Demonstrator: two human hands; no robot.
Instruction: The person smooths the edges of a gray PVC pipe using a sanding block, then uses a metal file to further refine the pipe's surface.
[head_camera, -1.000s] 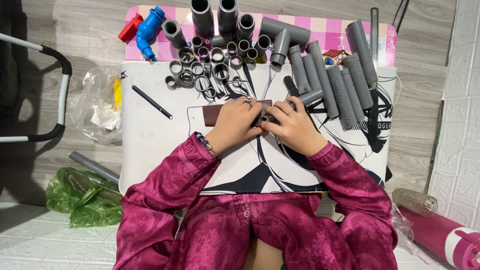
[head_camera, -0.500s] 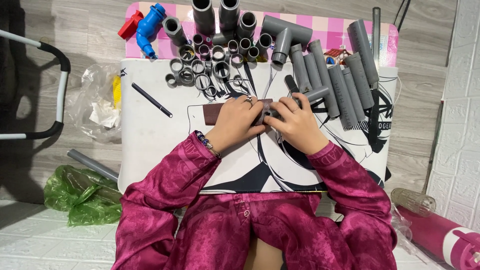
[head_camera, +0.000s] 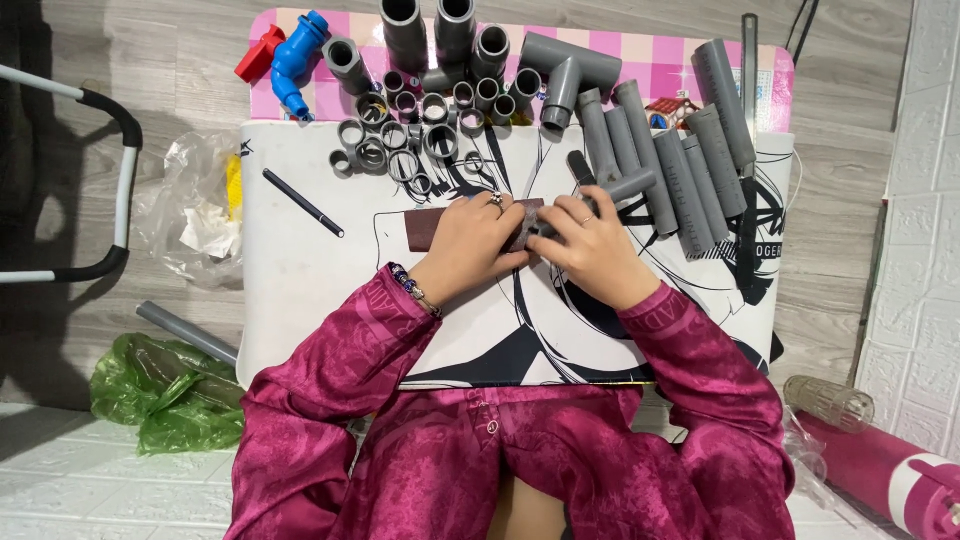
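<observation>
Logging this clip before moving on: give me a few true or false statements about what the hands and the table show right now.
1. The left hand presses on a dark brown rectangular sheet of sandpaper. True.
2. The blue plastic valve lies beside a red plastic fitting at the far left of the low white printed table. True.
3. The thin black pen is held in the right hand. False: it lies on the table left of both hands, untouched.
4. The long grey plastic pipe pieces lie left of the hands. False: they lie to the right.
5. A crumpled green plastic bag lies on the floor at left. True.
</observation>
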